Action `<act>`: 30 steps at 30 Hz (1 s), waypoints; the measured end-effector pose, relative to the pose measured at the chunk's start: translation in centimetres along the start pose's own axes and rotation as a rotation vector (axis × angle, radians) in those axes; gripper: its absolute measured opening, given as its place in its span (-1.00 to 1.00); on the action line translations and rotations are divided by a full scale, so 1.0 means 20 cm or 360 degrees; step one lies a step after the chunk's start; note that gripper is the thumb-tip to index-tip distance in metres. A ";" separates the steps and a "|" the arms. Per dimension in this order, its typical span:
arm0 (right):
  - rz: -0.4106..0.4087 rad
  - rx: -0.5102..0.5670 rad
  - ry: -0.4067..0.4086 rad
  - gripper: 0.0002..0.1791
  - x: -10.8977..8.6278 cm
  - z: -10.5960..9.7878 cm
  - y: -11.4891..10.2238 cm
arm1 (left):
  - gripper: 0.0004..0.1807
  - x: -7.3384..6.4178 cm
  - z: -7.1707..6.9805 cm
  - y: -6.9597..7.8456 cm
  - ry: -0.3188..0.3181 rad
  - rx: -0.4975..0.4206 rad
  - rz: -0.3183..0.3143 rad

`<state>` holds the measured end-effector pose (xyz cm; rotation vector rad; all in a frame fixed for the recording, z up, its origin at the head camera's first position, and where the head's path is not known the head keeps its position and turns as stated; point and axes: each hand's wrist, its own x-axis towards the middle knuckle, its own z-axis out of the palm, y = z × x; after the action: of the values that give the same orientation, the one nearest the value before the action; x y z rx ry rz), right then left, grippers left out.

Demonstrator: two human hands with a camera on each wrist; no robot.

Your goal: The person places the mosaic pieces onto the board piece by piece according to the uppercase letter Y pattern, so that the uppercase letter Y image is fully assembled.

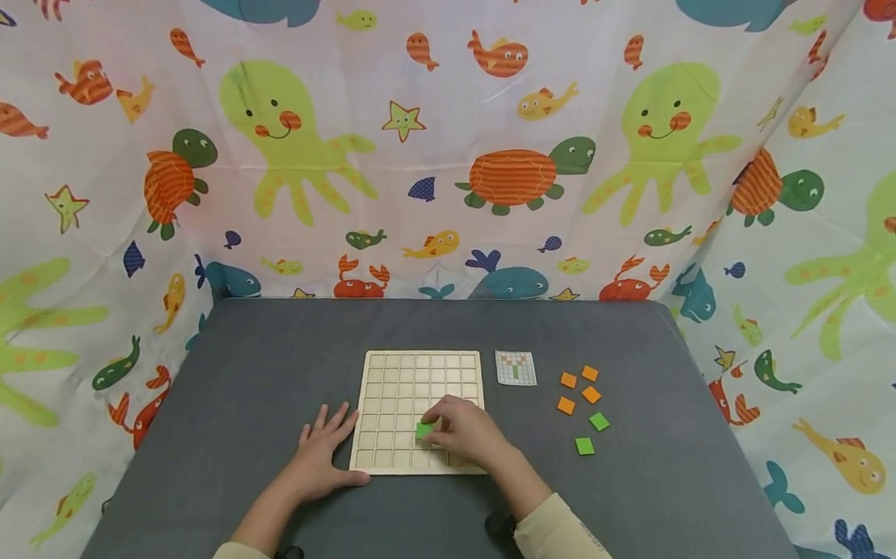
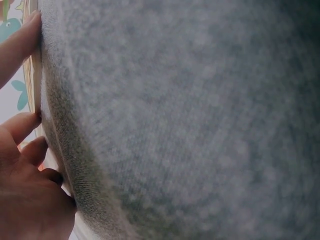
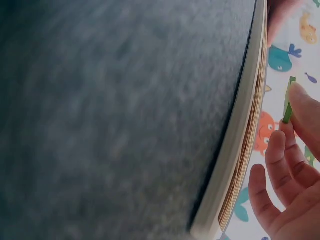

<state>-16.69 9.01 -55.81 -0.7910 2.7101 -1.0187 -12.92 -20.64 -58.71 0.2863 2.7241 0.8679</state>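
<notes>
A square wooden grid board (image 1: 393, 390) lies on the grey table. My right hand (image 1: 464, 429) is over its lower middle, pinching a green square tile (image 1: 423, 431) between thumb and fingers. In the right wrist view the green tile (image 3: 289, 100) stands on edge in the pinch, just above the board's rim (image 3: 240, 145). My left hand (image 1: 322, 452) rests at the board's left side, fingers spread, with the thumb by the lower left corner. The left wrist view shows the left hand's fingers (image 2: 22, 127) against the board's edge.
Right of the board lies a small pattern card (image 1: 515, 368) with a coloured grid. Farther right are several loose orange tiles (image 1: 566, 405) and two green tiles (image 1: 585, 446). A curtain (image 1: 431, 230) printed with sea animals hangs behind and beside the grey table (image 1: 271, 354).
</notes>
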 end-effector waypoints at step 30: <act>0.0119 -0.0319 -0.0088 -0.66 0.04 0.07 -0.06 | 0.31 0.02 0.00 -0.01 -0.0039 0.0001 -0.0041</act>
<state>-16.36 7.09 -55.95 -0.7299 2.8012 -0.7071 -13.23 -20.74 -58.96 0.2601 2.6994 0.8508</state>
